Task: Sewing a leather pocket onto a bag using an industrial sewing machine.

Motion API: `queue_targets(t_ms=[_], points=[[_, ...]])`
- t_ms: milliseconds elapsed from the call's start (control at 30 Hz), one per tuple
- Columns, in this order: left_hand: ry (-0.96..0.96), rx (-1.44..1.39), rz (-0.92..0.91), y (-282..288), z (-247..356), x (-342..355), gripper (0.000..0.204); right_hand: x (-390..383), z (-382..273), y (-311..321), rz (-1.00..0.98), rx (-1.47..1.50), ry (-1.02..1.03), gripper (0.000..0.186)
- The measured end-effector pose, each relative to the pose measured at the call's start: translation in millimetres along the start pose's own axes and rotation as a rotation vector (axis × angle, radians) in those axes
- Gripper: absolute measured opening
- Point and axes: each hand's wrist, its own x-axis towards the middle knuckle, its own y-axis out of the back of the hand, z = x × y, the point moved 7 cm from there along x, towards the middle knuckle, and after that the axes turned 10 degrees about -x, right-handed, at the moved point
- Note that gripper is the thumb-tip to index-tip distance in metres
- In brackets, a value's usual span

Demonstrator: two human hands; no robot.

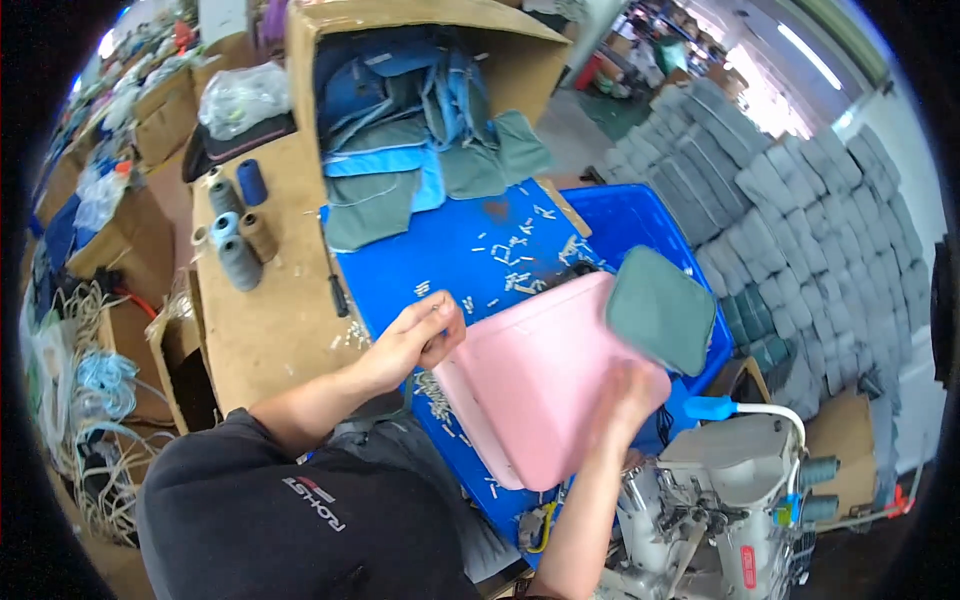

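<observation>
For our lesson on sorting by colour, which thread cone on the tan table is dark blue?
The cone directly above the brown cone in the picture; its deep blue sets it apart from the light blue cone and the grey cones.

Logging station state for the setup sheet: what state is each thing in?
Pink container: tilted, over the blue tabletop
Left grip: fingers curled, at the container's left edge
Right grip: at the container's right side, blurred
Cardboard box: open, stuffed with cloth, some spilling out
Blue bin: open-topped, partly hidden by green-grey piece
Thread cones: standing, clustered
Sewing machine: running or idle, can't tell
Grey bundles: stacked
</observation>
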Motion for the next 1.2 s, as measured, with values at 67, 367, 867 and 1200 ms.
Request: queue_targets(t_ms=[67,367,867,1200], points=[[0.044,-0.074,-0.089,-19.4,-13.6,5.2,0.041,-32.4,3.9,-22.5,-0.108,-0.430,0.049,0.059],[-0.105,-0.065,-0.335,-113.9,-23.1,25.2,0.044,-175.2,-43.2,-58.8,-0.519,-0.147,0.007,0.017],[0.175,-0.024,-0.377,-135.6,-49.3,0.1,0.014,-188.0,-52.6,-4.4,-0.226,-0.143,0.062,0.018],[0.084,-0.060,-0.302,-140.4,-37.0,4.8,0.017,-200.4,-50.0,13.5,-0.197,-0.137,0.066,0.021]])
